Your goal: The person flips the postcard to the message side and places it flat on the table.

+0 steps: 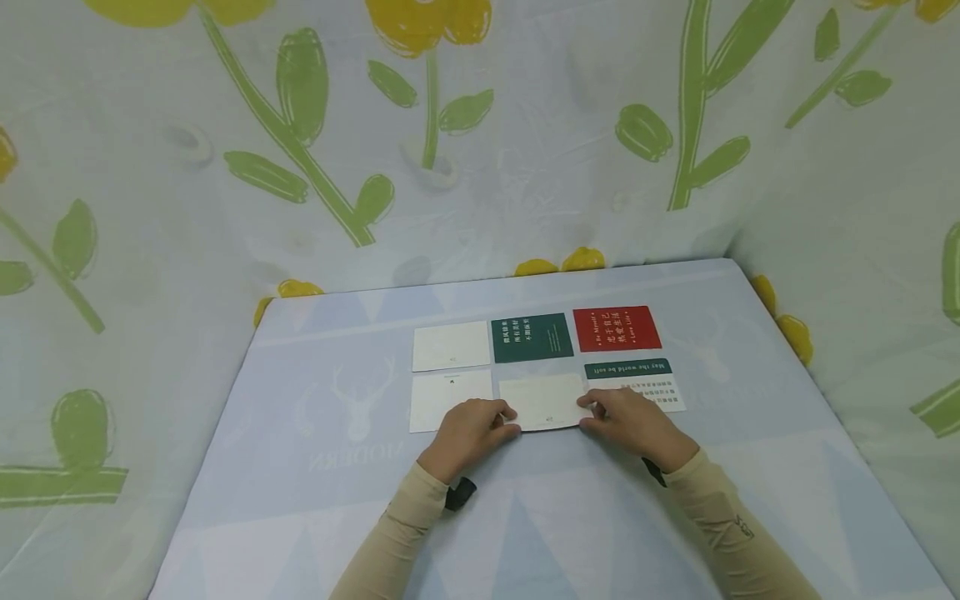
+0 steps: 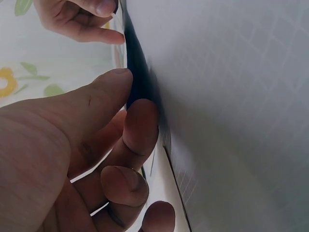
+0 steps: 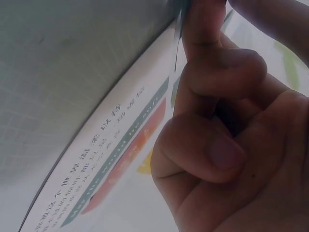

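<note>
Both hands are at the near row's middle card [image 1: 542, 398], a cream one, pinching its two ends. My left hand [image 1: 471, 433] has thumb and index finger at its left end; my right hand [image 1: 633, 423] does the same at the right end. The left wrist view shows a dark blue underside [image 2: 137, 72] of this card, tilted up from the table. Left of it lies a white card [image 1: 442, 396]. Partly beneath my right hand is a white card with a green band [image 1: 630, 368], its print also visible in the right wrist view.
In the far row lie a cream card [image 1: 450, 346], a green card [image 1: 531, 337] with white print and a red card [image 1: 617, 328]. All rest on the pale patterned table cloth [image 1: 300, 500]. A flower-printed curtain [image 1: 510, 167] stands behind and at both sides.
</note>
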`<state>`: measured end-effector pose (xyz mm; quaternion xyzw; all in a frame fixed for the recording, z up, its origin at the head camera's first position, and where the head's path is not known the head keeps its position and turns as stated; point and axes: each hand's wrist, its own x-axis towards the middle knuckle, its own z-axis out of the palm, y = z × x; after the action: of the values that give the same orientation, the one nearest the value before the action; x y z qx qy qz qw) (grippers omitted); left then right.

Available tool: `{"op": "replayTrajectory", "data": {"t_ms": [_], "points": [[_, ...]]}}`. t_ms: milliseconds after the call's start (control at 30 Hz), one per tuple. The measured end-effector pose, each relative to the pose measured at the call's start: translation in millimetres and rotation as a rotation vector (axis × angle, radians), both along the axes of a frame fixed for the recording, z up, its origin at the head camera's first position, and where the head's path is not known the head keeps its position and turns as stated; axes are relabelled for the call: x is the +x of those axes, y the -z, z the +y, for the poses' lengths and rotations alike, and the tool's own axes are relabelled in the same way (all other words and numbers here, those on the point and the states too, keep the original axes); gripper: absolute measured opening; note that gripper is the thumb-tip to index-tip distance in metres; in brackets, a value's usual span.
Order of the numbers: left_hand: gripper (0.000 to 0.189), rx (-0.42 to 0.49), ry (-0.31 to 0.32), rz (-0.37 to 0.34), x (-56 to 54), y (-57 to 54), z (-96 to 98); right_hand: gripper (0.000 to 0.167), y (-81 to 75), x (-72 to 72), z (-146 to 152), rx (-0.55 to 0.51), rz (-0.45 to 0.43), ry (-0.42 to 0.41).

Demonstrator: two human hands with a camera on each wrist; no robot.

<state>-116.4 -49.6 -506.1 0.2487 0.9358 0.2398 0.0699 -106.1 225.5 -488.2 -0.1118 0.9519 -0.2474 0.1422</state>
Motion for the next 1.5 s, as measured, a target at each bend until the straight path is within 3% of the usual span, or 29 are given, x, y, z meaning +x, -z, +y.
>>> {"op": "replayTrajectory", "data": {"t_ms": [600, 1500], "points": [[0.021, -0.018, -0.028, 0.047, -5.7, -1.3, 2.7, 0.038, 3.0, -9.0, -3.9, 0.033, 0.000, 0.033], [0.021, -0.023, -0.045, 0.039, -11.6, 1.1, 3.3, 0.040, 4.1, -15.1, -6.3, 0.036, -0.013, 0.048]]}}
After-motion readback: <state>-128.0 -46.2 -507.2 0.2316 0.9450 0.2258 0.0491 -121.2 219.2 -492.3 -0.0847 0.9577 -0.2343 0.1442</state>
